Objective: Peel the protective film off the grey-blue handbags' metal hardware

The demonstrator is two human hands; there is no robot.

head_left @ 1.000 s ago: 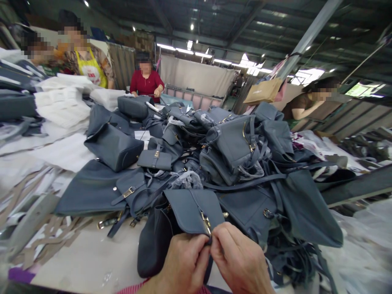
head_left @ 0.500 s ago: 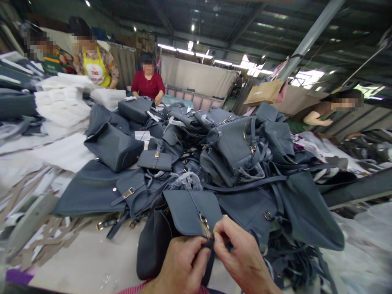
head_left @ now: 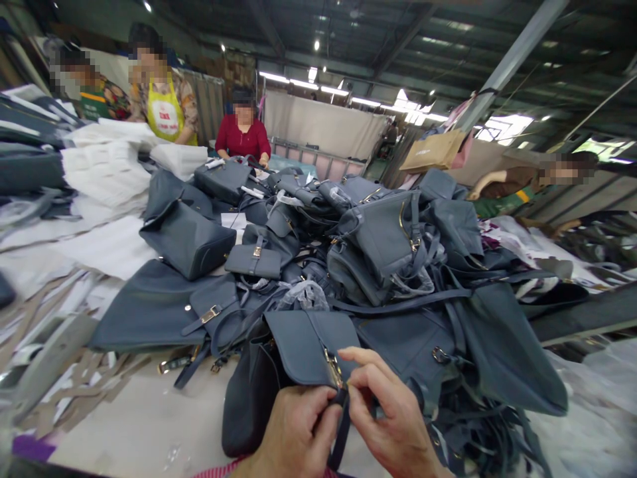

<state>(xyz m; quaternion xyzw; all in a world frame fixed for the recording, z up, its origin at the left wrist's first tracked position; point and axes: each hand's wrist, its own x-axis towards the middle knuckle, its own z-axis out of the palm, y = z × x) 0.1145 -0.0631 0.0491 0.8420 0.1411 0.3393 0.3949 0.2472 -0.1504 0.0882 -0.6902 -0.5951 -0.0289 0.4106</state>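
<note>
A dark blue-grey handbag (head_left: pixel 249 405) stands in front of me, its flap (head_left: pixel 311 345) facing up. A gold-coloured buckle (head_left: pixel 332 366) sits on the flap's front edge, with a dark strap (head_left: pixel 340 435) hanging below it. My left hand (head_left: pixel 296 425) is closed on this strap just under the buckle, thumb against bent index finger. From the right, my right hand (head_left: pixel 385 405) pinches at the strap beside the buckle with thumb and a fingertip, its index finger stretched toward the buckle. What exactly lies between the right fingertips is hidden.
Similar bags (head_left: pixel 383 232) are heaped across the table (head_left: pixel 124 425). Brown and white strips (head_left: pixel 74 378) lie at left, near stacked white sheets (head_left: pixel 104 166). Loose dark straps (head_left: pixel 488 425) hang at right. A person in red (head_left: pixel 243 139) and other people work beyond.
My right index finger has lifted and stretched out toward the buckle. My left hand keeps its grip on the strap. The person at right has moved an arm.
</note>
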